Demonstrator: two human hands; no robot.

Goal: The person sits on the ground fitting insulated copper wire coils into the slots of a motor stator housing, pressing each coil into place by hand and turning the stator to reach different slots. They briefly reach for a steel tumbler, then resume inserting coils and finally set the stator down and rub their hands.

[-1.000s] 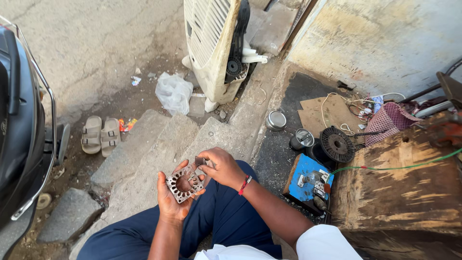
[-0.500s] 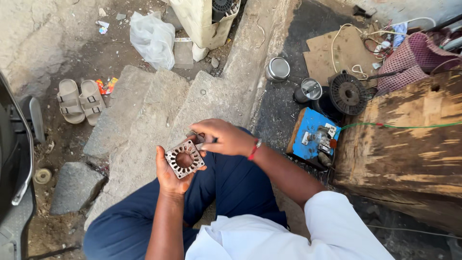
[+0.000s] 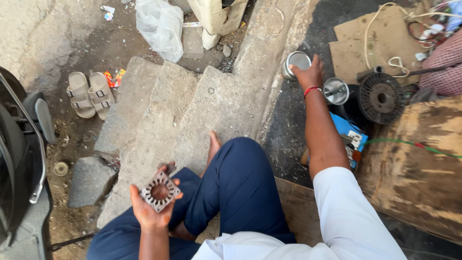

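1. Left hand (image 3: 153, 212) palm up, fingers curled round a square metal stator (image 3: 160, 192) with a round toothed hole, held over the lap.
2. Right hand (image 3: 309, 73) stretched far out, well apart from the left, fingers touching a small steel tin (image 3: 296, 62) on the stone kerb; grip unclear.
3. Second tin (image 3: 335, 91) just beside the wrist, black finned disc (image 3: 381, 97) next to it.
4. Blue box (image 3: 355, 138) under the forearm, white label patch on top.
5. Clear plastic bag (image 3: 160, 26) top centre; tan sandals (image 3: 90, 94) left; small coloured wrapper (image 3: 113, 78) beside them.
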